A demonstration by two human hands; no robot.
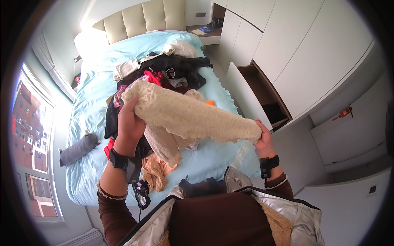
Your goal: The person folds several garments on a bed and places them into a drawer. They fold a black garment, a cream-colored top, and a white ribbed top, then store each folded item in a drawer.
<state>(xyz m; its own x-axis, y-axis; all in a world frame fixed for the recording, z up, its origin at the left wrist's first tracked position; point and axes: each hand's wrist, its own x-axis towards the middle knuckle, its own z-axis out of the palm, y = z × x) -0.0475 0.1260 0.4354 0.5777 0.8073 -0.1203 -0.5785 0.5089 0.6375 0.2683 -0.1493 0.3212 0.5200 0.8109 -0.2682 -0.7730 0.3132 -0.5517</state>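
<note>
A cream lace garment (190, 112) is stretched between my two hands above the bed. My left hand (130, 124) grips its upper left end, and my right hand (263, 138) pinches the narrow right end. Part of the lace hangs down in the middle, near my left hand. Behind it lies a heap of clothes, with black garments (190, 66), a red piece (153, 77) and a folded white one (125, 69). A tan, sheer fabric piece (154, 172) rests on the bed below my left hand.
A light blue quilt (89, 107) covers the bed. A grey bolster (79, 149) lies at its left edge. To the right, a drawer (249, 95) stands pulled out of the white wardrobe (295, 61), with something black inside. A bedside surface (212, 31) holds small items.
</note>
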